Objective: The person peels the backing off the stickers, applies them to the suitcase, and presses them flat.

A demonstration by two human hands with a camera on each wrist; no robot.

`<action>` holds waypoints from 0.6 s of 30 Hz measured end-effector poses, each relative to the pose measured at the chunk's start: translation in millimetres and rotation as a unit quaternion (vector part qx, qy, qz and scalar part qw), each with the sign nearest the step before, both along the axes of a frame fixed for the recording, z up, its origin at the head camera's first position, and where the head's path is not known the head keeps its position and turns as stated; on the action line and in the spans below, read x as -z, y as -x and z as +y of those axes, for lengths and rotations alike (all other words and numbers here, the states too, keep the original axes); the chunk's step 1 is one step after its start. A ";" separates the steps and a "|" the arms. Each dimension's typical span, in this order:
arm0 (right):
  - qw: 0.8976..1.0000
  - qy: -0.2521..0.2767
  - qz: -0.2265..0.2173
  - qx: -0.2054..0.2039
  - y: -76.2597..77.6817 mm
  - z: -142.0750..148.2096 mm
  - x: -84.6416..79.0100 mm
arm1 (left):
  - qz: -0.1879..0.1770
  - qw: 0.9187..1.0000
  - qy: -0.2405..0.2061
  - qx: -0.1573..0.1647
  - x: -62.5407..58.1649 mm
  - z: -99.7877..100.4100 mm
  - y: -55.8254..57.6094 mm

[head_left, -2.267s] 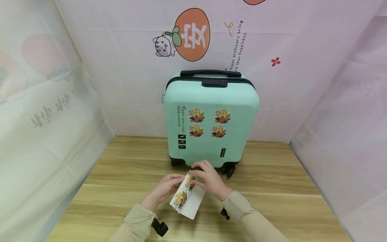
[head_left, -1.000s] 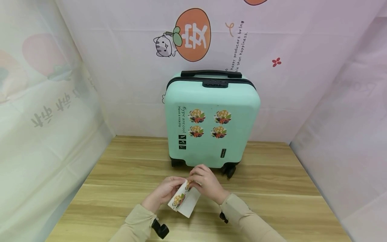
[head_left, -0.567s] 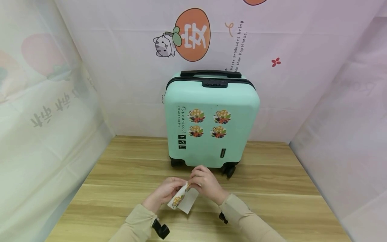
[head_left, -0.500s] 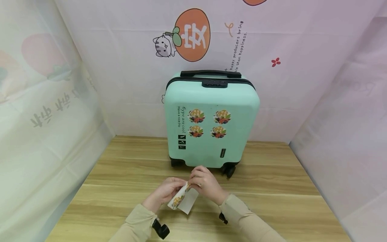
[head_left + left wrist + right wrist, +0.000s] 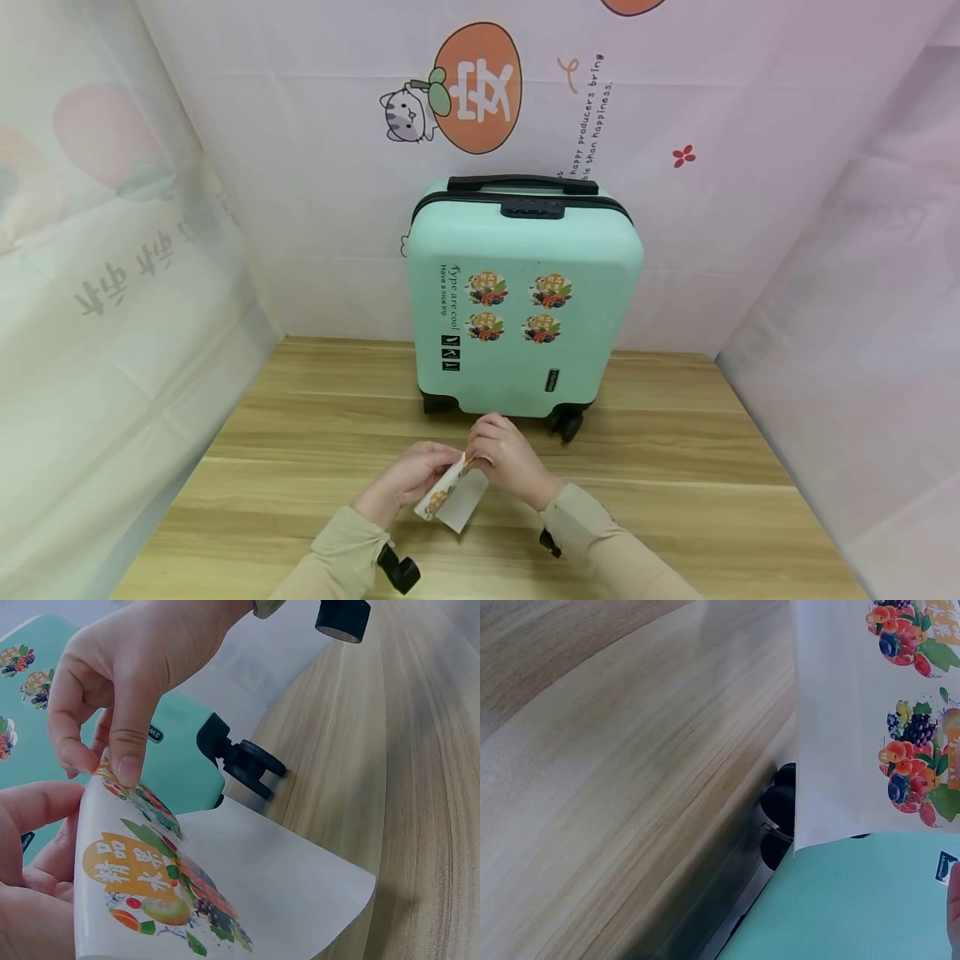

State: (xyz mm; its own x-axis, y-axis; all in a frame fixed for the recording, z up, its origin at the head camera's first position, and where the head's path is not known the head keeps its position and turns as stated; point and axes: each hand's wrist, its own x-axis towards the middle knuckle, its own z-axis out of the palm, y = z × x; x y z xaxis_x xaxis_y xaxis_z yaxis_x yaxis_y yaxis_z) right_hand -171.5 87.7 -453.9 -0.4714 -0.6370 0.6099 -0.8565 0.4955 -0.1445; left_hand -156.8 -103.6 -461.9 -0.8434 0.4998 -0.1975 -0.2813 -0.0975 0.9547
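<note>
A white sticker sheet (image 5: pixel 463 500), printed with round fruit stickers, is bent lengthwise above the table. My left hand (image 5: pixel 408 477) holds it by its left edge. At the sheet's far end, the thumb and fingers of my right hand (image 5: pixel 512 460) pinch a fruit sticker (image 5: pixel 154 806); whether it has lifted from its backing is hard to tell. A nearer fruit sticker (image 5: pixel 154 877) lies on the curved sheet in the left wrist view. Behind the hands stands a mint-green suitcase (image 5: pixel 525 242) with several similar fruit stickers (image 5: pixel 487 289) on its front.
The suitcase's black wheels (image 5: pixel 568 423) rest on the wooden table (image 5: pixel 675 500), just beyond my right hand. Printed cloth (image 5: pixel 300 167) hangs behind the suitcase and along both sides. A black camera mount (image 5: pixel 399 568) sits at my left wrist.
My right hand has moved slightly down and left, closing its fingers on the sticker at the sheet's far end. The sheet has become more sharply bent. The suitcase stays put.
</note>
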 end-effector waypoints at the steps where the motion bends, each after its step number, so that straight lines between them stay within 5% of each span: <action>1: 1.000 -0.003 -0.006 0.005 -0.8 -0.4 -0.8 | -0.001 1.000 0.000 0.000 0.2 0.0 0.1; 18: 0.999 0.033 -0.010 0.019 -1.7 2.7 2.8 | -0.011 0.999 -0.008 -0.030 1.2 0.0 0.1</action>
